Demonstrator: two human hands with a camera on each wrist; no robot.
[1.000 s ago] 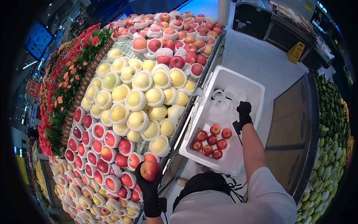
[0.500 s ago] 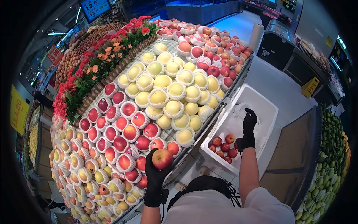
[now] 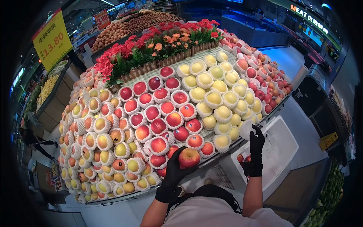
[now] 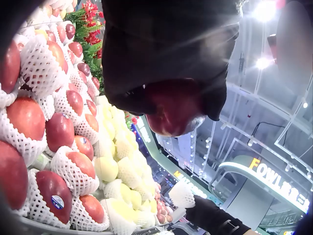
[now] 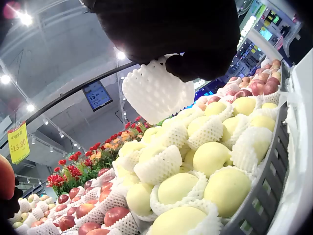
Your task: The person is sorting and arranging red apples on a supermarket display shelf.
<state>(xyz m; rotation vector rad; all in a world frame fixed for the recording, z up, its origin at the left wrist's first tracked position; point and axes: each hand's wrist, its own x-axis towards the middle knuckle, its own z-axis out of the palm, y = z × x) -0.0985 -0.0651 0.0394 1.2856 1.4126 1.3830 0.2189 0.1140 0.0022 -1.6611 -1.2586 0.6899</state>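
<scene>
Left hand (image 3: 172, 173), black-gloved: fingers curled round one unwrapped red apple (image 3: 190, 157), held up just in front of the netted red apples (image 3: 166, 108) at the near side of the display.

Right hand (image 3: 256, 151), gloved to match: pinching one white foam net (image 5: 156, 93) (domed, dimpled at the rim), well apart from the held apple.

Beneath the right hand in the head view: white box (image 3: 281, 151), with loose red apples (image 3: 240, 158) inside — partly hidden by that hand.

Farther out: pale yellow fruit (image 3: 223, 113), mostly in foam; red and orange flowers (image 3: 158, 46) behind a low slatted fence (image 3: 174, 60); yellow price sign (image 3: 53, 41), marked 13.80 — upper left.
</scene>
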